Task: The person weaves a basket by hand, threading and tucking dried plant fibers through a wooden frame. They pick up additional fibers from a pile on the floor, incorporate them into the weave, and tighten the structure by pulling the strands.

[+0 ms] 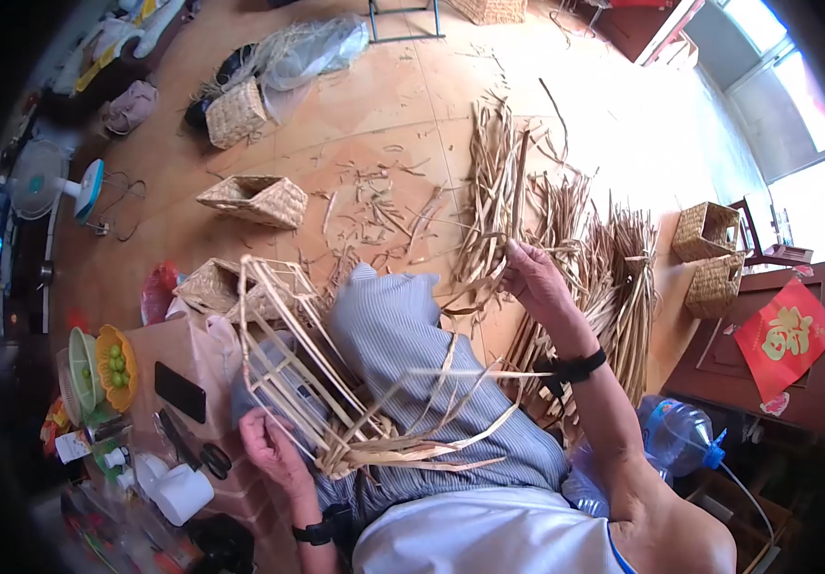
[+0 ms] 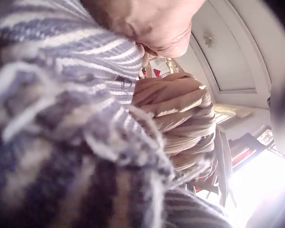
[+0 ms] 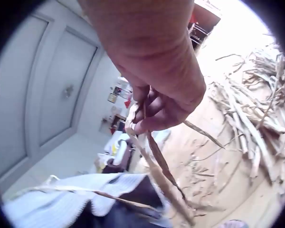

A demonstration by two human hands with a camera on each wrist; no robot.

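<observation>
A half-woven basket frame [image 1: 247, 335] of pale rods leans across the person's lap, with loose dried strips [image 1: 451, 421] trailing from its woven end. At the frame's near left edge, the left hand [image 1: 274, 452] grips a rod with curled fingers. In the left wrist view, a thick wrapped band of dried leaf [image 2: 185, 118] lies beyond that hand, whose fingers are mostly hidden. Raised over the floor, the right hand [image 1: 539, 279] pinches a dried leaf strip [image 3: 156, 175] between thumb and fingers; its ends hang down in the right wrist view.
Bundles of dried leaves [image 1: 623, 287] lie beside the right arm, near a large plastic bottle [image 1: 675, 435]. Woven baskets [image 1: 254, 199] stand about the floor among scraps. At left, a covered table holds a phone [image 1: 180, 391], scissors [image 1: 204, 457] and a white cup [image 1: 183, 494].
</observation>
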